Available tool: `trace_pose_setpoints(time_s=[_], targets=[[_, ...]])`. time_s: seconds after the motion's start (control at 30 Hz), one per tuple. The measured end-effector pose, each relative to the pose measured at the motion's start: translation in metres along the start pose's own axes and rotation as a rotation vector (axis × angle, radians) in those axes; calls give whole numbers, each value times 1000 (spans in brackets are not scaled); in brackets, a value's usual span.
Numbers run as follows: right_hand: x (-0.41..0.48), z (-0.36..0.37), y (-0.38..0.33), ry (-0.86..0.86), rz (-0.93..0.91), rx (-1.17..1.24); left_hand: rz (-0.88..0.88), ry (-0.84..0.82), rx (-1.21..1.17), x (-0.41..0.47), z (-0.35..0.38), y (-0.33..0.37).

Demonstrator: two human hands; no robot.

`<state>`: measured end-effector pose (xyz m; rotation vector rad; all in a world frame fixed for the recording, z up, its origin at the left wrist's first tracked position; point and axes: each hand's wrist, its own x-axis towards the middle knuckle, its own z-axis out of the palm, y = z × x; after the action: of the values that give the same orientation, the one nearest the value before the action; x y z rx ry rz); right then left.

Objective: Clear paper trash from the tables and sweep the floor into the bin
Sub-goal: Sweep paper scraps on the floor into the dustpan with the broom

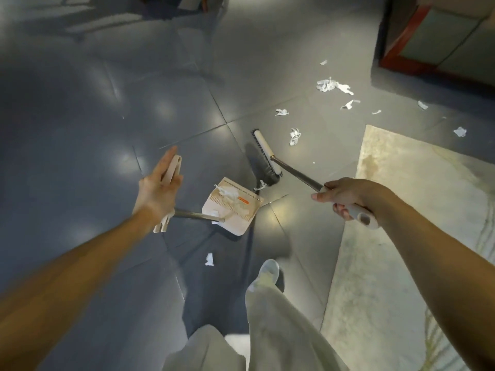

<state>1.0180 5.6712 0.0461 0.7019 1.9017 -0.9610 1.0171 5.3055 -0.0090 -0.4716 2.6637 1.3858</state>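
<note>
My left hand (pixel 158 186) holds the pale handle of a long-handled dustpan (pixel 230 210), its fingers stretched along the grip. The cream pan sits low over the grey floor with crumpled white paper inside it. My right hand (pixel 340 196) grips the grey end of a broom handle; the broom head (pixel 265 156) with dark bristles rests on the floor just beyond the pan. One paper scrap (pixel 261 185) lies between the bristles and the pan's lip. More paper scraps (pixel 332 85) are scattered farther right, and one piece (pixel 209 259) lies near my foot.
A pale rug (pixel 401 223) covers the floor at right. A red-framed piece of furniture (pixel 428 41) stands at the top right. Chair or table legs show at the top centre. My light trousers and shoe (pixel 267 271) are at the bottom centre.
</note>
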Motion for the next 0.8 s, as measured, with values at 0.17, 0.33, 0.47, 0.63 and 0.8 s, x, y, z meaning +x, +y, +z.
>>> trace_pose_setpoints(time_s=[0.17, 0.33, 0.47, 0.63, 0.8], targets=[[37, 7, -17, -43, 33, -98, -60, -23, 20, 27, 22, 10], [26, 43, -12, -129, 79, -80, 26, -83, 88, 43, 34, 26], [-13, 68, -1, -152, 67, -83, 43, -88, 98, 36, 31, 20], [-71, 108, 13, -106, 25, 0, 81, -69, 38, 0, -16, -31], [-119, 166, 30, -45, 49, 101, 76, -39, -18, -48, -86, -69]])
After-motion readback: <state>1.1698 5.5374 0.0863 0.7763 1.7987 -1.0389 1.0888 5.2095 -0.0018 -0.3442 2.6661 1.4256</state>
